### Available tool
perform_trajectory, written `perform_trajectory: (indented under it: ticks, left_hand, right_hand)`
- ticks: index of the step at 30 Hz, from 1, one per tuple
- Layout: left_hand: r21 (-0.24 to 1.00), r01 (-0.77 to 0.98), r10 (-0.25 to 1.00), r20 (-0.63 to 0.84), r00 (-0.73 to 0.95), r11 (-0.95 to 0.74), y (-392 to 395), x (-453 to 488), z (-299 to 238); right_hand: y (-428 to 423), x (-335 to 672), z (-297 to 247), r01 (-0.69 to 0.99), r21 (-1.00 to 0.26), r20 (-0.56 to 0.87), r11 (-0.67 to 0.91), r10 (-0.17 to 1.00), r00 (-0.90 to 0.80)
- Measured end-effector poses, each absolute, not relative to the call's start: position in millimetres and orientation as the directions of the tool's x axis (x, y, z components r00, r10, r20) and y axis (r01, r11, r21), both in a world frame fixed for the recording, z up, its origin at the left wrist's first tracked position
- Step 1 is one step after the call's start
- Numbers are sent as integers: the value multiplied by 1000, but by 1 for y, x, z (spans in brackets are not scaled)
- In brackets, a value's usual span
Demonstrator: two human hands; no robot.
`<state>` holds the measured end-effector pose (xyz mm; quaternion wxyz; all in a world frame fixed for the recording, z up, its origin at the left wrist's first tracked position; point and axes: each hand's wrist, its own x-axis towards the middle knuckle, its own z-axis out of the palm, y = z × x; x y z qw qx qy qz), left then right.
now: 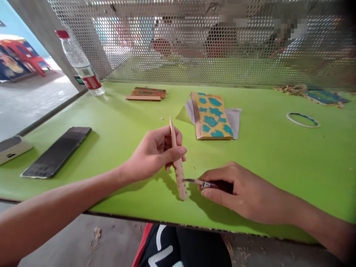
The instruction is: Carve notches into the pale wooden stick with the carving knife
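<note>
My left hand [160, 150] is closed around a flat, pale wooden stick [179, 176], thumb on its front face. The stick has a pointed upper end and notches cut along both edges of its lower half. In my right hand [244, 189] is a carving knife [214, 186] with a dark reddish-brown handle and a metal collar. The knife's thin blade points left, and its tip meets the stick's right edge near the lower end. Most of the handle is hidden in my right palm.
Beyond my hands lies a yellow block with teal shapes [213, 116], on paper. Small wooden strips [146, 94], a water bottle [83, 66] and a phone [57, 152] are to the left. A tape roll [303, 120] lies right. A perforated metal screen [167, 48] closes the table's back.
</note>
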<state>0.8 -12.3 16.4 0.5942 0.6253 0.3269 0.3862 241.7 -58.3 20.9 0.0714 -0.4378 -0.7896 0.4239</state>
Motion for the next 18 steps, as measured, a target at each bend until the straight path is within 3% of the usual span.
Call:
perform_trajectory:
  ticks: [3,8,11,15,16,18]
  left_hand:
    - [995,-62,856,99,508,-79,-11,0,16]
    - [997,-56,868,76,491,-56,-11,0,16]
    - [999,-35,892,51,449,-40,-11,1,15]
    - [999,17,924,27,380,-37,-10,3,13]
    - [999,25,927,29,375,-42,-11,4,14]
    - [998,26,925,43,378,-57,-12,4,15]
  right_hand:
    - [-59,241,23,631,-736,-273,245,745,-608]
    - [-66,241,16,646,-612,-55,457,790,-611]
    - [-73,241,5,633,-482,90,606,752,-653]
    - [-82,240,-10,631,-137,316,763,638,-703]
    - [-84,240,-12,630,-94,344,771,619,-706]
    - [-85,240,-14,621,-161,355,767,632,-689]
